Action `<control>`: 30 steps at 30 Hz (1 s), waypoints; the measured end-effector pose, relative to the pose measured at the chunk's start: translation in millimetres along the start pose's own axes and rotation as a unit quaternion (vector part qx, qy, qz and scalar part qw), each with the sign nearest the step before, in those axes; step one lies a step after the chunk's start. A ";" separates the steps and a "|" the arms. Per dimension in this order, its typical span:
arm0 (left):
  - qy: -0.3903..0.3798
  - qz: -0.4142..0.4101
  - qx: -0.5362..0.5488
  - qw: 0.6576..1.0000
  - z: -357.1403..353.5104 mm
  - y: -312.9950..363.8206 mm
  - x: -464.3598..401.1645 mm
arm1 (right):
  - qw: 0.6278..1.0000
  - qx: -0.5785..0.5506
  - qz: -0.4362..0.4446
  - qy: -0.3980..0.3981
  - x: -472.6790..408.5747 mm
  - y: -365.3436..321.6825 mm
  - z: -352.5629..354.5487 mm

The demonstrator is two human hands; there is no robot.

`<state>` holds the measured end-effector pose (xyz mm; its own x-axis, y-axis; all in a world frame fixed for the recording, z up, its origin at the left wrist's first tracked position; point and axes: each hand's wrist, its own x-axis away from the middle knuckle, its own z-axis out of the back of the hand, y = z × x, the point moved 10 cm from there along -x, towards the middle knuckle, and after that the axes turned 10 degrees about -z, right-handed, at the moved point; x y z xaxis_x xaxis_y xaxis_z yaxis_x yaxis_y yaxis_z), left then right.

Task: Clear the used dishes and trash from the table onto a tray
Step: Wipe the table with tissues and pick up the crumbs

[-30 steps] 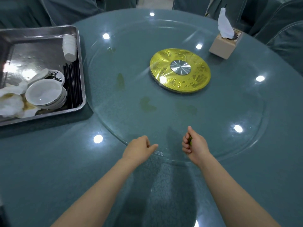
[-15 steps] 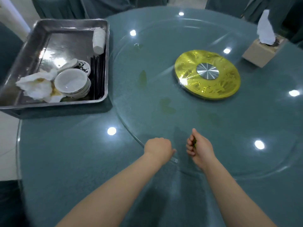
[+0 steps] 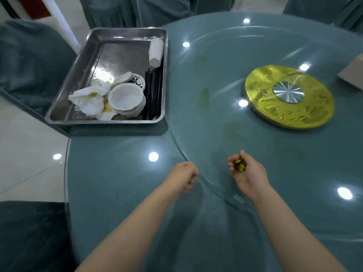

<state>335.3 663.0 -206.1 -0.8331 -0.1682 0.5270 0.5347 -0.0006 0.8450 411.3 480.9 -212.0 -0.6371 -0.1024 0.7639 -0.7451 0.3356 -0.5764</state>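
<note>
A steel tray (image 3: 78, 61) stands at the table's far left edge. In it lie crumpled stained napkins (image 3: 91, 102), stacked white bowls (image 3: 125, 99), a small patterned dish (image 3: 137, 80), black chopsticks (image 3: 153, 91) and a stack of white cups (image 3: 156, 52) on its side. My right hand (image 3: 248, 173) is cupped palm up near the glass turntable's edge, holding small green scraps (image 3: 240, 166). My left hand (image 3: 183, 178) hovers beside it over the tablecloth with fingers curled and nothing seen in it.
A glass turntable (image 3: 196, 144) covers most of the round teal table, with a gold disc (image 3: 290, 97) at its centre. Faint greenish smears (image 3: 204, 95) mark the glass. A box corner (image 3: 351, 75) shows at far right. Covered chairs (image 3: 29, 61) stand around the table.
The view has swung left, so the tray sits nearer the middle. My right hand has turned palm up and shows the green scraps. My left hand has drawn back off the turntable's edge.
</note>
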 end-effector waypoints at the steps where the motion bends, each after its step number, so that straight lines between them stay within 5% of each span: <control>1: 0.007 0.007 0.075 0.997 11.3 1.1 2.6 | 1.000 -0.018 -0.004 -0.004 0.5 4.9 -13.0; 7: 0.058 -0.019 0.277 0.959 100.7 25.9 -0.3 | 0.996 -0.054 -0.044 -0.052 6.4 25.2 -119.5; 15: 0.201 -0.056 0.487 0.848 256.0 44.4 -36.6 | 0.986 0.041 -0.091 -0.131 3.7 50.6 -301.2; 23: 0.178 -0.109 0.482 0.851 336.7 87.1 -73.4 | 0.961 0.156 -0.108 -0.203 0.8 53.7 -432.4; 30: 0.178 -0.120 0.482 0.850 338.6 77.2 -60.0 | 0.957 0.184 -0.074 -0.211 -2.1 45.2 -411.3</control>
<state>378.5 1006.8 -141.8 -0.7146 -0.5641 0.4138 -0.1507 0.7017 0.6964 460.2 881.5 -120.3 -0.4851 -0.5183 0.7043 -0.8025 -0.0561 -0.5940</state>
